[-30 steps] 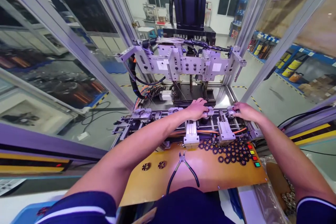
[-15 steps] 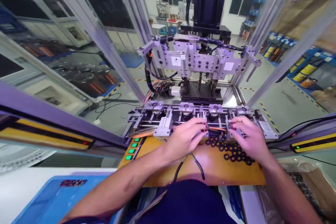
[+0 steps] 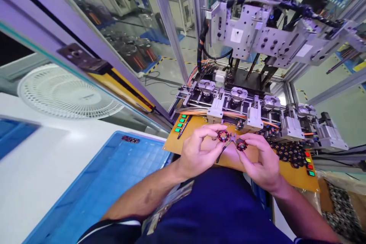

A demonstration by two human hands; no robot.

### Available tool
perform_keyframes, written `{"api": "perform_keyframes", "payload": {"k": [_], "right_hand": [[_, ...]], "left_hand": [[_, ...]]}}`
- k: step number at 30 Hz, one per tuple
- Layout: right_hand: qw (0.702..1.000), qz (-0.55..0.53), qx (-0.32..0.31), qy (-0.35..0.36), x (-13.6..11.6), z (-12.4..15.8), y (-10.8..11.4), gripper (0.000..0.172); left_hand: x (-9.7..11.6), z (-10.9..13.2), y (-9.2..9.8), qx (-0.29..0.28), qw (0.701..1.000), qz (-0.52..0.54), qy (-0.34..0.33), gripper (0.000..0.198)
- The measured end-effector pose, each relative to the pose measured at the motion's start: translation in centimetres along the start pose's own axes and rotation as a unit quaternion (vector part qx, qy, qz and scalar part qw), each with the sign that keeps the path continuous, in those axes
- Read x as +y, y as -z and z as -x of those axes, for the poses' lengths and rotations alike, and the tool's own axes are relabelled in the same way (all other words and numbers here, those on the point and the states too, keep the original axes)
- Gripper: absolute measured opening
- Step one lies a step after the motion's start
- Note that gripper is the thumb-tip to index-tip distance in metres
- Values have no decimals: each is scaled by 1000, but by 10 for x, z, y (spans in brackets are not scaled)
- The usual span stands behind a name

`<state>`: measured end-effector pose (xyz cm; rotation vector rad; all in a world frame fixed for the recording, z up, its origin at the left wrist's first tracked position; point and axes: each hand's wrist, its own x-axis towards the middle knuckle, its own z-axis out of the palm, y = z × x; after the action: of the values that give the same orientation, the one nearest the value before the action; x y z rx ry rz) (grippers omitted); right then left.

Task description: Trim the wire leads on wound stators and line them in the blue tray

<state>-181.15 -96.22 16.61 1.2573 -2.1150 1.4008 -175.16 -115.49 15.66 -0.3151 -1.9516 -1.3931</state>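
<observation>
My left hand (image 3: pixel 200 150) is closed, pinching a small ring-shaped motor stator (image 3: pixel 223 136) with red windings between thumb and fingers. In my right hand (image 3: pixel 261 162), also closed, a second motor stator (image 3: pixel 241 145) is held at the fingertips. The two stators are close together but apart, above the orange-yellow panel (image 3: pixel 174 143). Between and beneath them lies a pair of dark-handled pliers (image 3: pixel 221 155), partly covered by my hands. Many black rings (image 3: pixel 293 154) are heaped on the panel to the right of my right hand.
Behind the panel stands a machine with a row of metal fixtures (image 3: pixel 238 93) under a perforated head plate (image 3: pixel 257 38). To the left, a blue tray (image 3: pixel 94 183) holds a short row of stators (image 3: pixel 130 139). A white fan (image 3: pixel 71 93) and green buttons (image 3: pixel 179 125) are also there.
Both hands have drawn back from the fixtures toward my body, each with a stator in its fingers. My view has turned left and down, showing more of the blue tray and the fan.
</observation>
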Motion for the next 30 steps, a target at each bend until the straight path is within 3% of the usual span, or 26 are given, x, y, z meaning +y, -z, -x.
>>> {"api": "perform_keyframes", "payload": {"k": [3,6,11,14,16,19,22,25,27,30], "right_hand": [[999,17,-23,24,-7,-5,-8,43],[996,32,-69,45,1,4,-26,37],[982,83,-168,32,50,47,-92,18],[974,131,-186,15,71,65,-129,14],[968,163,-191,3,78,72,-133,18],[960,217,-176,-29,85,85,-94,23],[942,302,-110,-100,96,111,-21,16],[905,386,-51,-169,113,142,44,17],[889,414,-44,-192,123,157,65,17],[879,425,-63,-205,131,167,69,16]], "left_hand": [[1,10,11,24,1000,-7,17,46],[-9,32,24,47,997,-45,51,45],[-67,97,39,26,950,-225,214,34],[-107,125,39,7,934,-265,239,30],[-124,133,36,-7,930,-277,242,32],[-130,134,35,-23,930,-282,235,41],[-119,135,41,-6,932,-291,214,55],[-101,133,45,32,932,-302,196,62],[-90,126,42,45,937,-288,192,63],[-76,107,29,35,951,-248,181,59]]}}
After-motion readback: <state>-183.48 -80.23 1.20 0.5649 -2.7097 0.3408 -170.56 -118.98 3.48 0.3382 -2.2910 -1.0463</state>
